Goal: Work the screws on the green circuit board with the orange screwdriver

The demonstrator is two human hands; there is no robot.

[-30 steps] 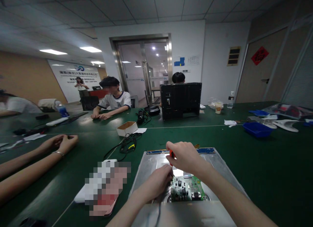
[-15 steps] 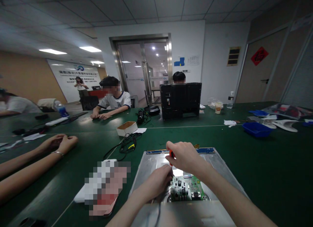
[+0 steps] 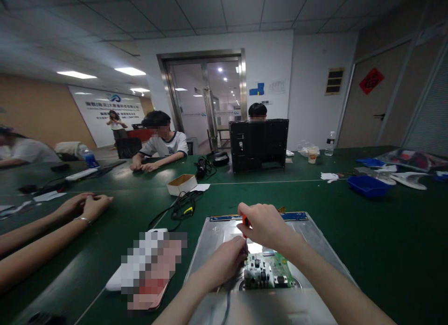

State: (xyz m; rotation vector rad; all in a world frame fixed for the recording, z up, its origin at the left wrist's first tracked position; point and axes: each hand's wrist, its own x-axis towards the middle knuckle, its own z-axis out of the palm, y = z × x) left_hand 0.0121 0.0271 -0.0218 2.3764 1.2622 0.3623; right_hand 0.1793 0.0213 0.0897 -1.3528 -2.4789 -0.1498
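My right hand [image 3: 263, 225] is closed around the red-orange handle of a screwdriver [image 3: 245, 221], which stands nearly upright with its shaft pointing down. Beside the shaft's lower end, my left hand [image 3: 231, 256] has its fingers drawn together; what they pinch, if anything, is hidden. Both hands are at the upper left corner of a green circuit board [image 3: 268, 270]. That board sits on the silver metal back of a flat panel [image 3: 311, 231]. A narrow blue circuit strip [image 3: 295, 216] runs along the panel's far edge. A grey cable [image 3: 228, 304] trails down below the board.
To the left lie a blurred-out white and pink phone-like item [image 3: 154, 273], black cables [image 3: 182, 204] and an open small box [image 3: 182, 184]. A co-worker's hands [image 3: 89, 206] rest farther left. A black monitor casing [image 3: 259, 145] stands ahead; a blue tray [image 3: 369, 186] lies right.
My hands and the screwdriver keep almost the same place over the board corner. At the left, the co-worker's hands have shifted slightly.
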